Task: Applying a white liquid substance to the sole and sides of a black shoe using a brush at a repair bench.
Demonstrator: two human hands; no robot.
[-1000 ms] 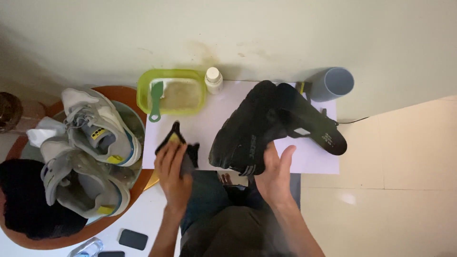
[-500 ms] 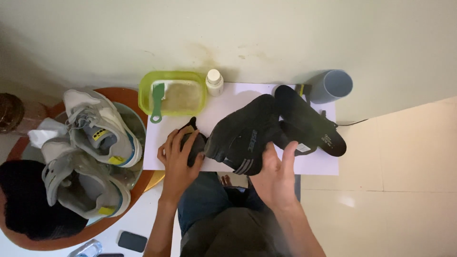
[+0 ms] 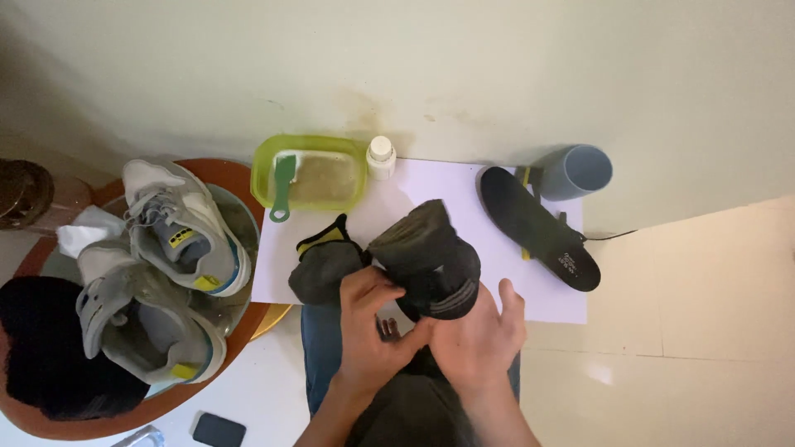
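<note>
Black and worn, the shoe (image 3: 431, 261) sits over the white paper sheet (image 3: 530, 294), its long axis running from about five o'clock up to eleven, toe end uppermost. The right hand (image 3: 476, 339) cups its lower end; the left hand (image 3: 368, 310) grips its left side beside a dark cloth (image 3: 323, 265). At two o'clock lies a black insole (image 3: 538, 228), slanted.
</note>
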